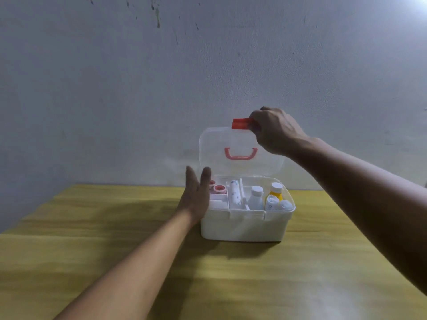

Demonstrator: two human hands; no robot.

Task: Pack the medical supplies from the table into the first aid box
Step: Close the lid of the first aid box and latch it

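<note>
The white plastic first aid box (245, 225) sits mid-desk, supplies inside. The right hand (275, 132) pinches the red latch (240, 123) atop its upright translucent lid (238, 151), which likely swings down toward the person. The left hand (196, 199), fingers spread, rests against the box's left side.

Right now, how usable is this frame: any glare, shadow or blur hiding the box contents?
Head view: glare only in the top right corner; the left hand is motion-blurred and covers the left edge of the first aid box; arm shadows fall on the table, not the contents; the bottles read softly but recognisably.
</note>
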